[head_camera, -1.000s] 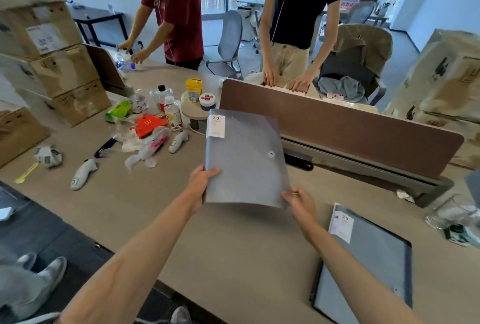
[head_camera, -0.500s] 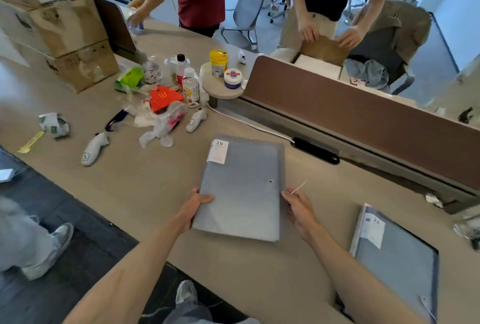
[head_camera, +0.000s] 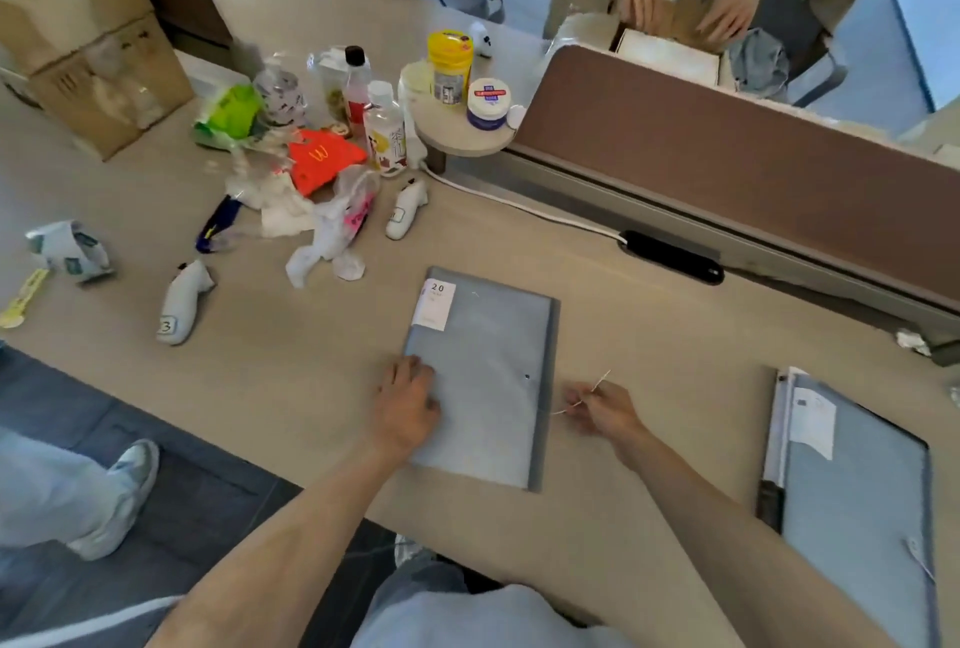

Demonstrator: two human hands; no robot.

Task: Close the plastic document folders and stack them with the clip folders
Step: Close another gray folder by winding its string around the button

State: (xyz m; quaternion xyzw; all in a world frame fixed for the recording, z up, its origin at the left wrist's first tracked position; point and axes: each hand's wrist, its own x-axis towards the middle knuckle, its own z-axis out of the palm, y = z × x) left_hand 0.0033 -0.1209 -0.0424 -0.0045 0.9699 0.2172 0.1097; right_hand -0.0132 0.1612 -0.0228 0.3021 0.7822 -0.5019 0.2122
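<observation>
Step in hand: closing the folder [head_camera: 483, 377], judged from the string being worked. Folder lies flat on the table [head_camera: 649, 335], mid-way along it, a little in from the near edge, label at its far-left corner. Left hand [head_camera: 408, 405] is pressed flat on the folder's near-left part, fingers spread, nothing gripped. Right hand [head_camera: 597, 408] is just off the folder's right edge; thumb and forefinger are pinched on a thin string [head_camera: 576, 400], other fingers loosely curled. String appears to run from the folder's right edge. A small dark button [head_camera: 527, 377] is seen near that edge.

Next move, as judged: string to be wound round the button while the flap is held down. Fine pinch needed; string is thin, easily dropped.

Stack [head_camera: 857, 507] sits toward the near-right corner, well apart; closed folder to be laid squarely on it after
</observation>
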